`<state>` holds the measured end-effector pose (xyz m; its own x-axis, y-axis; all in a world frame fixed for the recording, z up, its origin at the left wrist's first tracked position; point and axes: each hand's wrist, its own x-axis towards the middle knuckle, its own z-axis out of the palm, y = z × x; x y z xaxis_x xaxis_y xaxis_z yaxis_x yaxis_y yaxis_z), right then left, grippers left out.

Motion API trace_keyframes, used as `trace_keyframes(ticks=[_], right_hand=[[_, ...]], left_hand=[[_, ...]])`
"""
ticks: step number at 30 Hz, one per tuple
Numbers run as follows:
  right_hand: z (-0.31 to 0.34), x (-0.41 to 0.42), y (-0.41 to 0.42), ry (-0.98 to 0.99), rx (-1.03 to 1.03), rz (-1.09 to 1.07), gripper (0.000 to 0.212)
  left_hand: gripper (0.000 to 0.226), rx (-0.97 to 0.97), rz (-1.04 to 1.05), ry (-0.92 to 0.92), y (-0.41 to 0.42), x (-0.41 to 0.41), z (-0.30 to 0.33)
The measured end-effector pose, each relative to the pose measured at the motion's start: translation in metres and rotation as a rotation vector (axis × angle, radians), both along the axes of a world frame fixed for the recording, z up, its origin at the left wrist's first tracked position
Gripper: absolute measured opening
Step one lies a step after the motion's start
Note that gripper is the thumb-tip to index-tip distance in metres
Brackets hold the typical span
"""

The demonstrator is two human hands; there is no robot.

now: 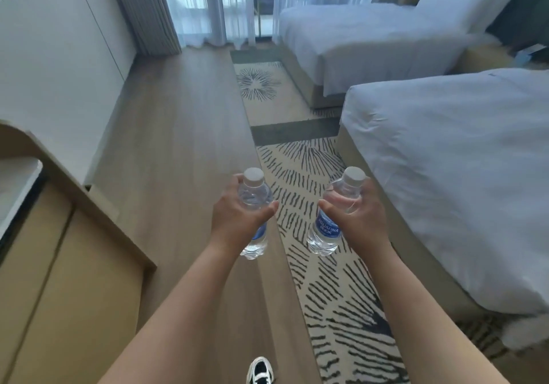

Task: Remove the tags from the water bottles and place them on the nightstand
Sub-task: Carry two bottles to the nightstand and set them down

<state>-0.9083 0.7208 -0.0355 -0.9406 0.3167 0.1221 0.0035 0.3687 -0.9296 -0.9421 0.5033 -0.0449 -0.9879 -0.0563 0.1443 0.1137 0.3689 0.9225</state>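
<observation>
Head view: each grip grasps one upright bottle, left (255, 205), right (332, 220); caps up.

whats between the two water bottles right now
Nothing in the head view: open air separates the left bottle and right bottle, with floor and patterned rug below.

Layout as I see it through the head camera — I have both arms stretched forward over the floor (178, 134). My left hand (237, 217) holds one bottle (255, 202) upright; my right hand (361, 214) holds a second bottle (329, 223), level with the first and a little apart to its right. Below them a rug (315, 175) runs away along the foot of two beds — the near bed (460, 175) to the right, the far bed (365, 44) behind it. A nightstand (484, 56) sits between the beds. A cabinet (68, 264) stands on the left. Curtains (219, 6) hang at the far end. My shoe (260, 370) is at the bottom edge.
</observation>
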Motion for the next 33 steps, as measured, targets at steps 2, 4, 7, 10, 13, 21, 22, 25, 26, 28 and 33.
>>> trace_keyframes(ticks=[2, 4, 7, 10, 13, 21, 22, 25, 26, 28, 33], right_hand=[[0.004, -0.045, 0.007, 0.003, -0.005, -0.016, 0.055], [0.006, -0.086, 0.014, 0.005, -0.011, -0.024, 0.053], [0.005, -0.146, 0.029, 0.01, 0.011, -0.044, 0.051], [-0.004, -0.208, 0.046, 0.003, 0.009, -0.043, 0.053], [-0.014, -0.277, 0.071, 0.007, 0.016, -0.042, 0.054], [-0.018, -0.487, 0.153, 0.003, 0.079, -0.072, 0.052], [-0.016, -0.511, 0.16, -0.002, 0.092, -0.075, 0.051], [-0.01, -0.577, 0.181, -0.012, 0.075, -0.084, 0.052], [-0.008, -0.598, 0.187, -0.014, 0.06, -0.089, 0.054], [-0.006, -0.64, 0.196, -0.015, 0.046, -0.101, 0.055], [-0.011, -0.751, 0.212, 0.008, 0.074, -0.149, 0.053]], left_hand=[[0.056, -0.002, -0.012, -0.009, 0.004, -0.047, 0.003], [0.056, 0.004, -0.02, -0.008, 0.009, -0.092, 0.005], [0.052, 0.009, -0.037, -0.01, 0.022, -0.156, 0.004], [0.053, -0.001, -0.063, -0.023, 0.039, -0.219, -0.004], [0.057, 0.002, -0.076, -0.028, 0.063, -0.288, -0.015], [0.054, 0.001, -0.105, 0.003, 0.151, -0.501, -0.015], [0.053, -0.005, -0.113, 0.006, 0.161, -0.526, -0.012], [0.051, 0.001, -0.142, -0.001, 0.185, -0.596, -0.005], [0.051, 0.004, -0.149, -0.004, 0.192, -0.619, -0.004], [0.05, 0.015, -0.159, -0.017, 0.203, -0.663, -0.003], [0.048, 0.051, -0.155, -0.041, 0.227, -0.78, -0.009]])
